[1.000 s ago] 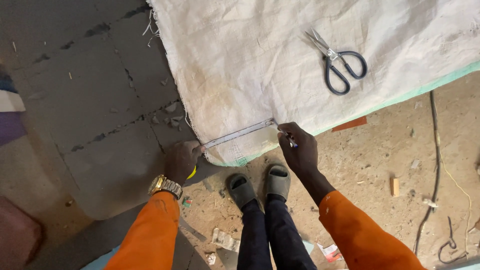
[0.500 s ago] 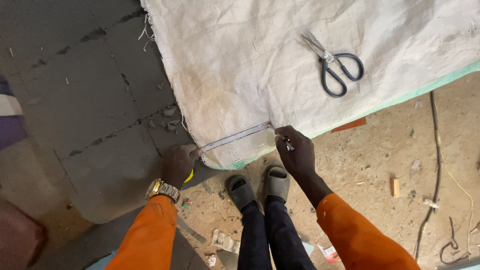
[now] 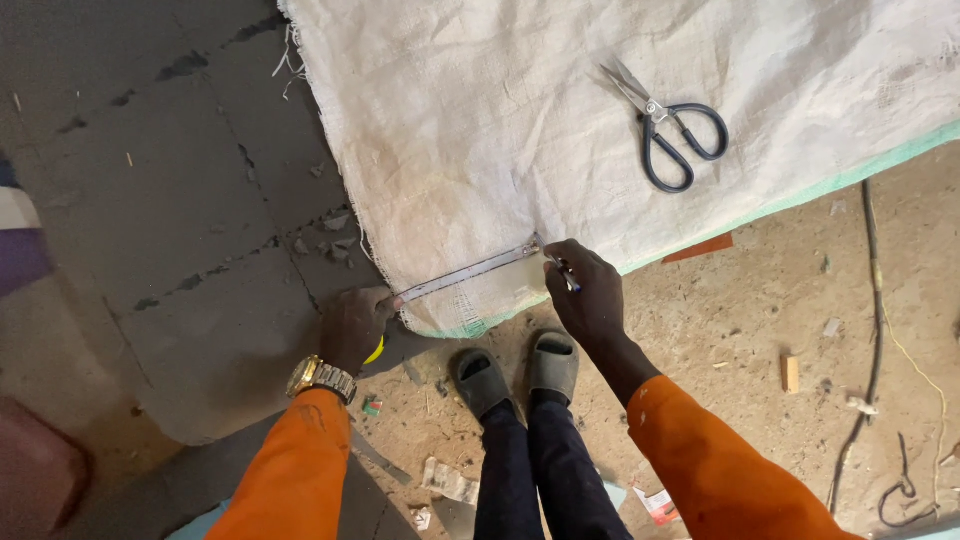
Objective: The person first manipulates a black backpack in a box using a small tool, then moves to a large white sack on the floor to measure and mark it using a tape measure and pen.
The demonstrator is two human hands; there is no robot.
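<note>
Sacking [image 3: 560, 110], white and woven, lies spread over the floor [image 3: 150, 200], its green-edged corner just ahead of the person's sandals. Across that corner runs a tape measure [image 3: 470, 270], pulled taut. The left hand [image 3: 352, 326] is closed on its yellow case at the cloth's edge; the right hand [image 3: 585, 290] pinches a pen at the tape's far end. Measuring and marking looks in hand. Scissors [image 3: 665, 130] rest farther up the cloth, untouched.

A coarse white woven plastic sack [image 3: 560, 130] is lying matt on the rough grey concrete floor [image 3: 150, 200]. A dull metal tape blade [image 3: 470, 272] and glossy black-handled steel scissors [image 3: 668, 130] are resting on it.
</note>
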